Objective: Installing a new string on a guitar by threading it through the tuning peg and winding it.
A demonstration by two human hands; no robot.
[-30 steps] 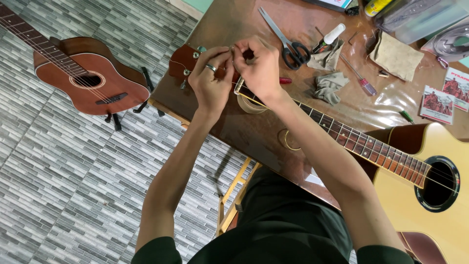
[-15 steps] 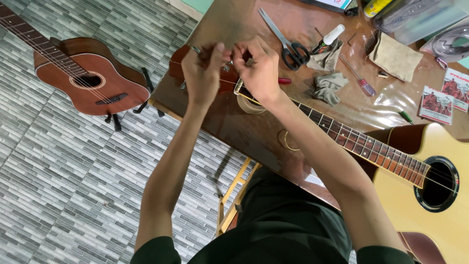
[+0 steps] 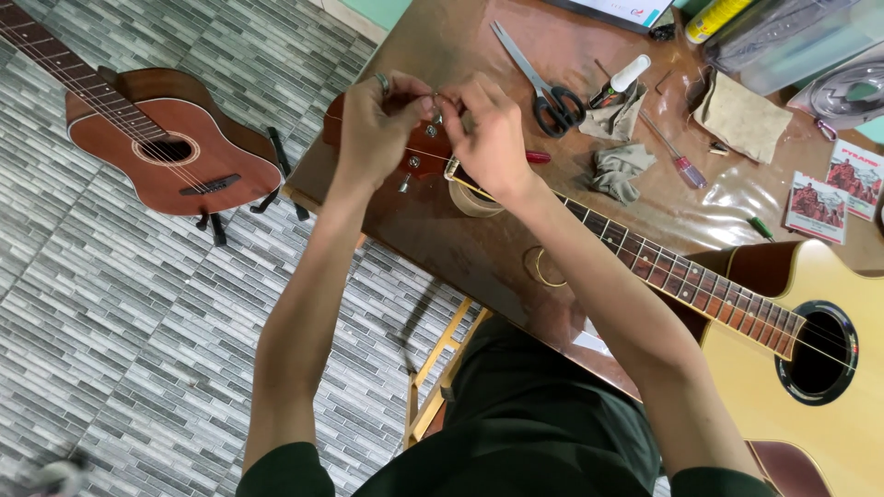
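Both hands work at the headstock (image 3: pixel 419 152) of the guitar (image 3: pixel 810 368), which lies across the table (image 3: pixel 460 230) with its neck running out over the table's left edge; the left hand (image 3: pixel 378 129) is closed in a pinch on the thin string (image 3: pixel 516 198) near the tuning pegs (image 3: pixel 414 163), and the right hand (image 3: pixel 493 138) pinches narrowly at the same spot, fingertips nearly touching the left's (what exactly sits between them is too small to tell); the likely trouble is the string slipping out of the pinch and springing back, since a loose wire end whips and can prick a finger; if it is wound unevenly it may kink or ride off the post; the headstock hangs near the edge, so a hard pull could drag the guitar sideways; scissors (image 3: pixel 543 87), a screwdriver (image 3: pixel 677 156) and a rag (image 3: pixel 622 170) lie close behind the hands, and an elbow swing could knock them; a second, smaller guitar (image 3: pixel 170 152) rests on the floor (image 3: pixel 138 322), well apart
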